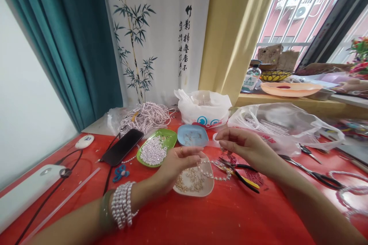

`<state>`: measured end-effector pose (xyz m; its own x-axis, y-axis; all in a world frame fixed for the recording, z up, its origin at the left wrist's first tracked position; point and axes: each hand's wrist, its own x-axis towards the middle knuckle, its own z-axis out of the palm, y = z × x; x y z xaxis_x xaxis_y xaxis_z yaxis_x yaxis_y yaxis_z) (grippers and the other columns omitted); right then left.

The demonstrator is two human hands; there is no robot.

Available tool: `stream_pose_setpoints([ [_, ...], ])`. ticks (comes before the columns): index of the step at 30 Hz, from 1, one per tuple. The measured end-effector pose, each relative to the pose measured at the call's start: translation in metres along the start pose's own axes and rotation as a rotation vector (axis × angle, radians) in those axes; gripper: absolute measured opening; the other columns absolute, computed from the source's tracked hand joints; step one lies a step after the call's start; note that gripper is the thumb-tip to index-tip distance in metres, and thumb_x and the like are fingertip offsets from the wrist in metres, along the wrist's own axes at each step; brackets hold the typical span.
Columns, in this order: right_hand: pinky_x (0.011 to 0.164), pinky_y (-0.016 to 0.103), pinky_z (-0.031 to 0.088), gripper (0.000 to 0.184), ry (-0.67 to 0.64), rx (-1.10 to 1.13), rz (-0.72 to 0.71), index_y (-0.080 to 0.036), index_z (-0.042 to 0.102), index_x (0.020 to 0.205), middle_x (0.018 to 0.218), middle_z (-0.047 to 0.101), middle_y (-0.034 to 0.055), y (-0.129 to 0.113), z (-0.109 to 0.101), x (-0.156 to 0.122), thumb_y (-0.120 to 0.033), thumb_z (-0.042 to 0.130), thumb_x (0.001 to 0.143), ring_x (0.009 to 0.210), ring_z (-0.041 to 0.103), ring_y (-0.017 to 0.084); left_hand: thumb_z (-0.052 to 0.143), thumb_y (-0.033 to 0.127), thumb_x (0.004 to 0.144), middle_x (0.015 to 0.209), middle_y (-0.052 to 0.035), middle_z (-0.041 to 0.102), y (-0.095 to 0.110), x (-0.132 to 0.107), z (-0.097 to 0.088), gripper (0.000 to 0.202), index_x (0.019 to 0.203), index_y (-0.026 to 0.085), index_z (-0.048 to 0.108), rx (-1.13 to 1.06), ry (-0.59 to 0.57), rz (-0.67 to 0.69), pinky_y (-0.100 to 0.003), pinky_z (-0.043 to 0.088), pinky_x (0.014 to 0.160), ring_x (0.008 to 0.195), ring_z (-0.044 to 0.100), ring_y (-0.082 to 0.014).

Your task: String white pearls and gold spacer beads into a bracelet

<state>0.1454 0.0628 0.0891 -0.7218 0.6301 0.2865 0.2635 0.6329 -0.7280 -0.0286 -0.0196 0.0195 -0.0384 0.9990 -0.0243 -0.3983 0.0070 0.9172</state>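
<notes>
My left hand (178, 164) pinches one end of a beaded strand (215, 177) between thumb and fingers. Its pearly beads curve in a loop over the right side of a cream dish (209, 188) of small gold beads. Higher and to the right, my right hand (240, 142) has thumb and forefinger pressed together; whatever is between them is too small to make out. Beneath that hand lie pliers (246, 183) with yellow and black handles. Several rows of pearl beads (122, 204) and a green bangle (105, 211) circle my left wrist.
Behind the hands stand a green dish (171, 136) of pearl beads, a blue dish (180, 134) and a white plastic bag (186, 109). A phone (123, 147) and heaped bead strands (146, 116) are to the left. Scissors (309, 171) and another bag (287, 138) lie right.
</notes>
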Motion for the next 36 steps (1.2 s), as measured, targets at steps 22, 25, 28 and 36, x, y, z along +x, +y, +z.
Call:
stream_pose_setpoints([
  [22, 0.051, 0.024, 0.038, 0.02, 0.099, -0.74, -0.165, -0.02, 0.065, 0.082, 0.078, 0.064, 0.0018, -0.008, 0.037, -0.005, -0.025, 0.046, 0.085, 0.065, 0.059, 0.015, 0.054, 0.027, 0.076, 0.095, -0.0091, 0.064, 0.006, -0.006, 0.004, 0.023, 0.093, 0.015, 0.064, 0.429, -0.077, 0.066, -0.028, 0.044, 0.069, 0.079, 0.057, -0.0173],
  [25, 0.05, 0.024, 0.035, 0.021, 0.082, -0.732, -0.123, -0.021, 0.066, 0.079, 0.077, 0.066, 0.0005, -0.007, 0.032, -0.003, -0.024, 0.046, 0.085, 0.064, 0.06, 0.014, 0.058, 0.027, 0.073, 0.085, -0.0065, 0.066, 0.002, -0.013, 0.007, 0.016, 0.083, 0.017, 0.066, 0.876, -0.308, 0.188, -0.031, 0.042, 0.073, 0.079, 0.056, -0.0193],
  [28, 0.051, 0.024, 0.035, 0.021, 0.047, -0.739, -0.116, -0.019, 0.067, 0.08, 0.077, 0.067, 0.0022, -0.008, 0.032, -0.004, -0.024, 0.046, 0.085, 0.067, 0.06, 0.016, 0.058, 0.027, 0.075, 0.084, -0.007, 0.067, -0.013, -0.022, 0.009, 0.017, 0.088, 0.018, 0.065, 1.314, -0.538, 0.422, -0.036, 0.038, 0.079, 0.09, 0.052, -0.0248],
  [36, 0.049, 0.022, 0.031, 0.024, 0.006, -0.723, -0.14, -0.018, 0.065, 0.072, 0.073, 0.067, 0.0031, -0.01, 0.036, -0.006, -0.021, 0.045, 0.084, 0.064, 0.058, 0.013, 0.036, 0.011, 0.085, 0.096, -0.0114, 0.065, -0.048, -0.023, 0.002, 0.034, 0.117, 0.014, 0.047, 1.628, -0.7, 0.719, -0.049, 0.022, 0.096, 0.113, 0.04, -0.0285],
])
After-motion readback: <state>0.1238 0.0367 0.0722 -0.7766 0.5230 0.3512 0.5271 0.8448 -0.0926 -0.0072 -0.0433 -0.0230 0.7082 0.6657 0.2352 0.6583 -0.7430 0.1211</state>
